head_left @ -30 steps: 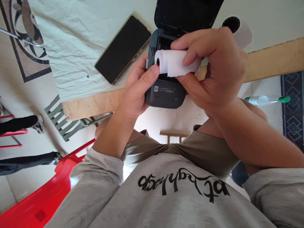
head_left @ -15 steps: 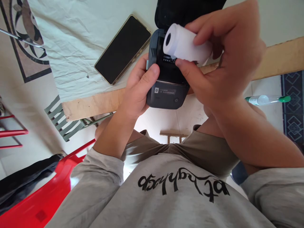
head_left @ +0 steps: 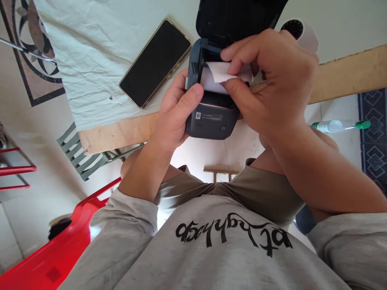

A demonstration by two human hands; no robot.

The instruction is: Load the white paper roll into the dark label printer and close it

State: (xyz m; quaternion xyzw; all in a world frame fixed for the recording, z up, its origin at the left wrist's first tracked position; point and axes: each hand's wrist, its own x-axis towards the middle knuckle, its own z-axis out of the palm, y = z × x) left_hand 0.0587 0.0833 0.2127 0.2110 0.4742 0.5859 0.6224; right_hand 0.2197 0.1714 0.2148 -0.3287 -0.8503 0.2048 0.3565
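A dark grey pocket printer (head_left: 211, 119) with its lid (head_left: 236, 16) flipped open sits at the table's near edge. My left hand (head_left: 175, 117) grips its left side, thumb on the top face. A white paper roll (head_left: 211, 78) lies down in the printer's open bay. My right hand (head_left: 269, 84) pinches the roll's loose paper end between thumb and forefinger, covering the roll's right part.
A black phone (head_left: 155, 62) lies face up on the wrinkled white cloth (head_left: 99, 52) to the left. Another white roll (head_left: 300, 34) stands behind my right hand. A clear bottle with green cap (head_left: 340, 126) lies on the floor at the right. A red chair (head_left: 54, 257) is lower left.
My right hand lifted the paper roll above the printer, then lowered it into the open bay and now pinches its loose end. A person's legs at the far left have gone.
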